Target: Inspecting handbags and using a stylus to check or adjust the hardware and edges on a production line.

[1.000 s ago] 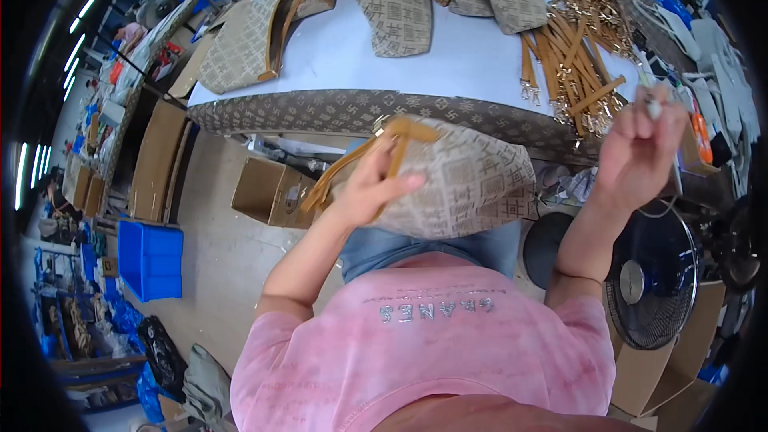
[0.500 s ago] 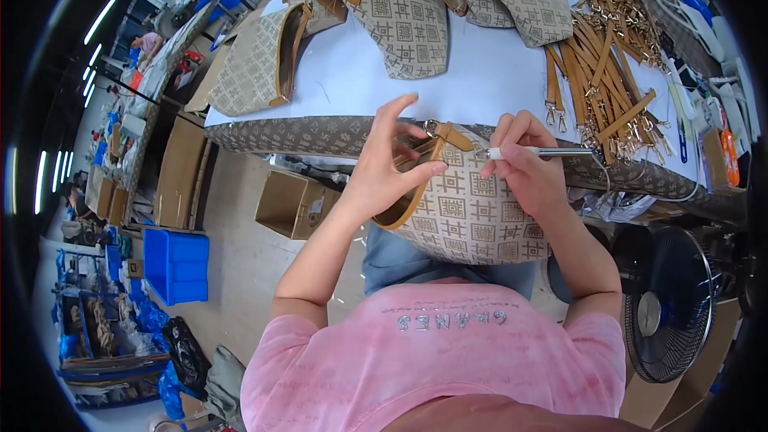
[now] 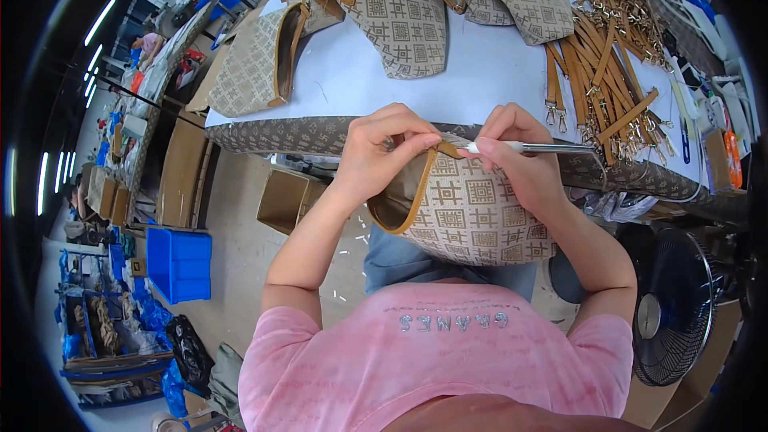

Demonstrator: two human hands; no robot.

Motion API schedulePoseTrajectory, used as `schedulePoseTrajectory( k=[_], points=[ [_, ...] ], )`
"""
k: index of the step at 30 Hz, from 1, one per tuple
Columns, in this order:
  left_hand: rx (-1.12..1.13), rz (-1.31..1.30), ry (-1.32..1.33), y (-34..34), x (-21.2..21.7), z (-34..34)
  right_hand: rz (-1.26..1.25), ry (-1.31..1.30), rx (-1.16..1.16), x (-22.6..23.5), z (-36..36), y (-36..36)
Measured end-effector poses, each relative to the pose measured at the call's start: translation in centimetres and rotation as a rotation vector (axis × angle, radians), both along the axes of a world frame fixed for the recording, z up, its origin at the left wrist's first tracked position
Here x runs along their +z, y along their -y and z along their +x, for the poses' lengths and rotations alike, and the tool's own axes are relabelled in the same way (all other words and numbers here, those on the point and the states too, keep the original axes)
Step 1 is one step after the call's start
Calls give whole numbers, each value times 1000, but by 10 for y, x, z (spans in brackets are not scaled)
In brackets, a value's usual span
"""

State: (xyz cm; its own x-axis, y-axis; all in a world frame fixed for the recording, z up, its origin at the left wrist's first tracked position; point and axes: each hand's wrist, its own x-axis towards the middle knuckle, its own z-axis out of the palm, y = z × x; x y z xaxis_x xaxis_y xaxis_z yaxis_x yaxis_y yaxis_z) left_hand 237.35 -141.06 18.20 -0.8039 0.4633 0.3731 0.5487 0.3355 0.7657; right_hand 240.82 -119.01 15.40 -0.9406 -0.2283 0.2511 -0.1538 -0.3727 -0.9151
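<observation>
A beige patterned handbag (image 3: pixel 480 216) with brown trim rests against my lap, its mouth turned to the left. My left hand (image 3: pixel 380 152) pinches the small tan leather tab (image 3: pixel 450 149) at the bag's upper rim between thumb and fingers. The metal ring by the tab is mostly covered by those fingers. In my right hand (image 3: pixel 524 164) is a slim pen-like tool (image 3: pixel 552 148), white toward the tab and silver toward the right. Its white end reaches close to the tab; whether it touches, I cannot tell.
Several matching handbags (image 3: pixel 400 20) lie along the table's far side. A pile of tan straps with metal clips (image 3: pixel 612 88) covers its right part. A standing fan (image 3: pixel 676 308) is low on the right; a cardboard box (image 3: pixel 288 200) and blue bin (image 3: pixel 178 266) stand left on the floor.
My left hand has closed from spread fingers into a pinch on the tab. My right hand has brought the tool's white end slightly left, nearer the tab.
</observation>
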Motion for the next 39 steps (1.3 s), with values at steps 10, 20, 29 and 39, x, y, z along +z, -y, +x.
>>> schedulePoseTrajectory(
  k=[10,20,29,39],
  points=[
    [64,141,-23,1,-11,2,146,2,26,1,-2,13],
    [123,116,-30,1,-12,5,157,27,49,0,-2,17],
    [129,125,-19,2,-13,5,157,29,53,-1,-2,19],
    [127,132,-5,3,-14,5,180,21,50,-2,-2,19]
  ],
)
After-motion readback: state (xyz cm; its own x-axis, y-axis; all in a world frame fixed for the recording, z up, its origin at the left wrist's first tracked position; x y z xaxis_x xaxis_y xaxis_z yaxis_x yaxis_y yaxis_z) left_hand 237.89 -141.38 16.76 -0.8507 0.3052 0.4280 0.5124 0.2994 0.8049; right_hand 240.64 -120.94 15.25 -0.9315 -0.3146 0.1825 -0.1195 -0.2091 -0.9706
